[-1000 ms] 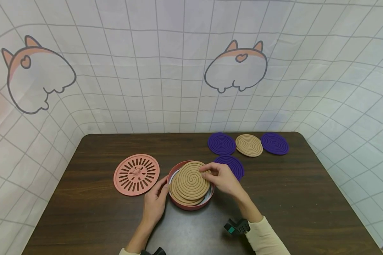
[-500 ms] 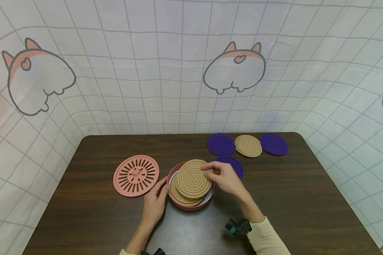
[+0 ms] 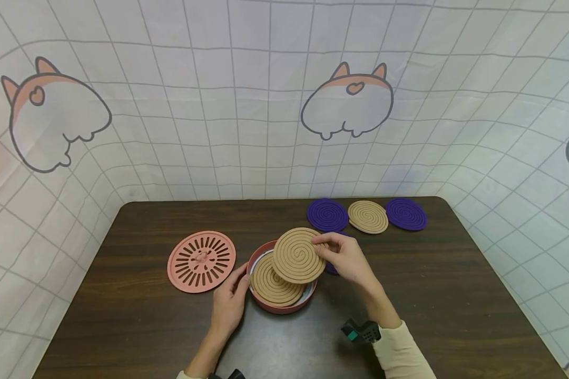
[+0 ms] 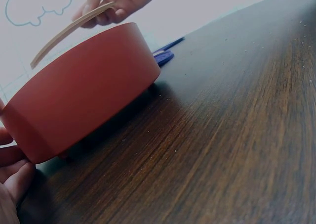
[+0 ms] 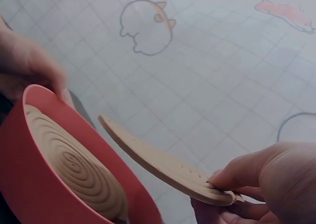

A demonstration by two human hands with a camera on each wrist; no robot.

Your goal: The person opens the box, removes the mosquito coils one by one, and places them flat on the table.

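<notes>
My right hand (image 3: 350,259) pinches the right edge of a tan spiral coaster (image 3: 297,256), thumb on one face. The coaster is raised and tilted above a round red box (image 3: 282,310). In the right wrist view another tan spiral coaster (image 5: 74,159) lies inside the box. My left hand (image 3: 229,302) holds the left side of the box, fingers against its wall. Left of the box, a pink slotted lid (image 3: 201,261) with a small central knob lies flat on the table. A purple coaster (image 3: 332,267) is mostly hidden behind my right hand.
Along the table's back edge lie a purple coaster (image 3: 327,215), a tan coaster (image 3: 368,217) and another purple coaster (image 3: 406,214). The dark wooden table (image 3: 455,316) ends at a grid-patterned cloth backdrop (image 3: 208,105).
My right hand has lifted the tan coaster up and to the right, baring more of the coaster in the box. My left hand has stayed on the box.
</notes>
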